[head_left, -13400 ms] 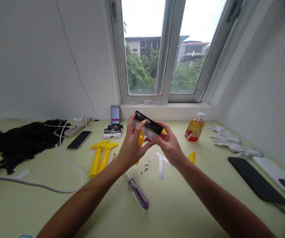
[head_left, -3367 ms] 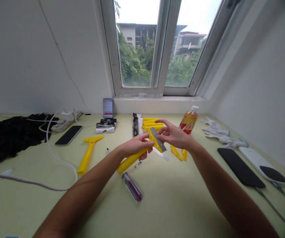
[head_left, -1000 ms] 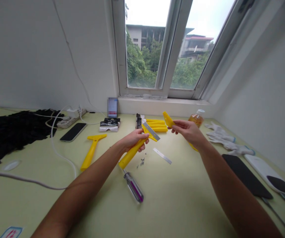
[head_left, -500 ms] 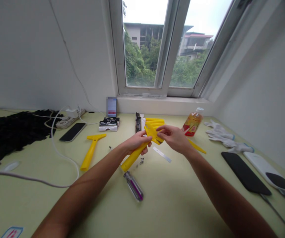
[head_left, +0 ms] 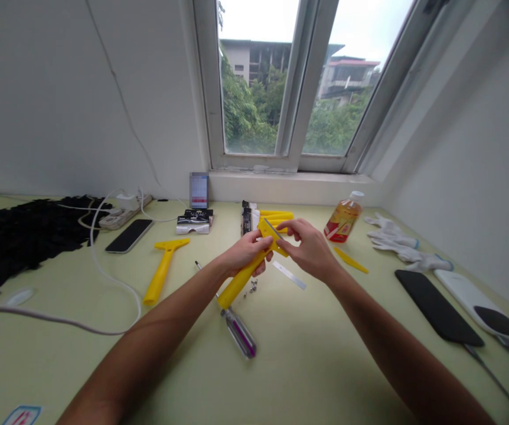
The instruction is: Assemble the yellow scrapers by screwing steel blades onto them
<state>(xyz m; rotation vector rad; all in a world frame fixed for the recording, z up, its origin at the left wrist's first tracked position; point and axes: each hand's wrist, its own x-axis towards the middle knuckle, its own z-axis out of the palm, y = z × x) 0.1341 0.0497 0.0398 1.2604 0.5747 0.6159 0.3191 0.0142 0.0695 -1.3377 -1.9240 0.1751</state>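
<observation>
The left hand (head_left: 249, 251) is closed around a yellow plastic T-shaped scraper (head_left: 238, 284), held above the pale green surface (head_left: 316, 360) in front of the window. The fingers of the right hand (head_left: 311, 248) pinch at its head, along the edge of a thin grey metal blade (head_left: 272, 228).

From this view, the scraper's handle crosses a screwdriver with a clear and purple handle (head_left: 239, 333), hiding part of its shaft. Small silver screws (head_left: 253, 288) lie loose just beside it, near a flat silver metal strip (head_left: 289, 275). The scraper head partly blocks a bundle of yellow plastic handles (head_left: 281, 215) behind it.

Rightward are a slim yellow plastic piece (head_left: 351, 260), a clear bottle of amber liquid (head_left: 343, 219) and white knit gloves (head_left: 407, 251); leftward lies a second yellow T-shaped scraper (head_left: 160, 276).
</observation>
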